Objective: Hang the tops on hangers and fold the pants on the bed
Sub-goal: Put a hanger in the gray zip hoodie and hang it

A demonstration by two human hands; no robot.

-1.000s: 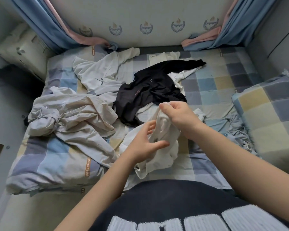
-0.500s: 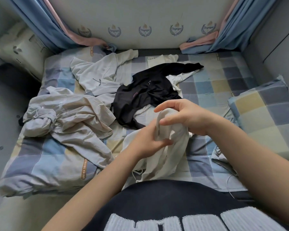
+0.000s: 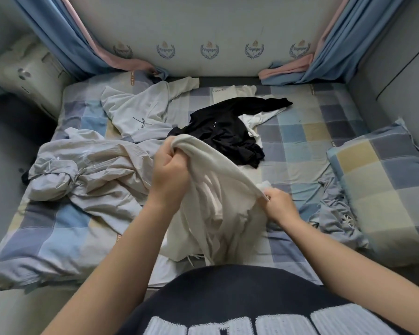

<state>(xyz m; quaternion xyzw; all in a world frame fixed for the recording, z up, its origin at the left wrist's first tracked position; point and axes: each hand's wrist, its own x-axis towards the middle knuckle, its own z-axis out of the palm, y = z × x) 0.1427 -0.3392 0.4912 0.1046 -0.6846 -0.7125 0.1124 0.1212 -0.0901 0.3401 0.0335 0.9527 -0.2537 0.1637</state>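
Where it hangs over the near middle of the checked bed (image 3: 312,146), the cream garment (image 3: 218,189) is stretched along one edge between both hands, its folds drooping to the sheet. The left grip (image 3: 169,170) is a fist clenched round the higher end, while the right grip (image 3: 279,206) pinches the lower end. Beyond lie a black top (image 3: 228,131), a white hoodie (image 3: 140,110) and, at left, a crumpled beige garment (image 3: 94,175).

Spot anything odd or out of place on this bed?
Nothing spilled or visibly damaged. Oddest: the beige garment on the left side of the bed is twisted into a knotted wad at its left end. The black top lies crumpled over white clothing mid-bed.
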